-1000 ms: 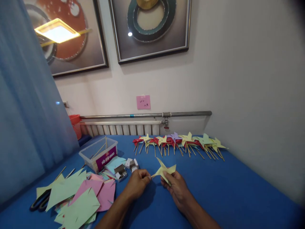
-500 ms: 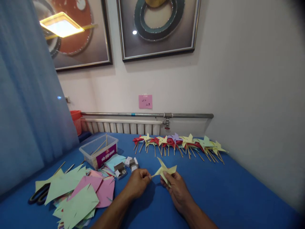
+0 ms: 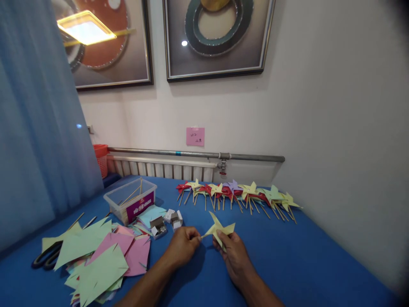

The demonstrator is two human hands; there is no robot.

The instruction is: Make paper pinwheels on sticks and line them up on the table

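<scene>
A pale yellow paper pinwheel (image 3: 220, 229) is pinched in my right hand (image 3: 232, 256), the thumb pressed on its middle. My left hand (image 3: 184, 245) is closed on a thin wooden stick (image 3: 203, 236), whose short visible end points at the pinwheel's left blade. Most of that stick is hidden by the fingers, and I cannot tell whether it joins the pinwheel. Just beyond my left hand stand two small opened boxes, one (image 3: 158, 227) with shiny bits inside and another (image 3: 176, 220) beside it.
Finished pinwheels (image 3: 249, 190) lie in a row along the back. At left are a pile of slit paper sheets (image 3: 101, 273), black-handled scissors (image 3: 47, 258) and a clear plastic box (image 3: 110, 200) of sticks. A blue curtain (image 3: 41, 128) hangs at the left edge.
The camera view has shifted slightly, so the table things sit a little further left. Both hands keep nearly the same pose and hold the same things.
</scene>
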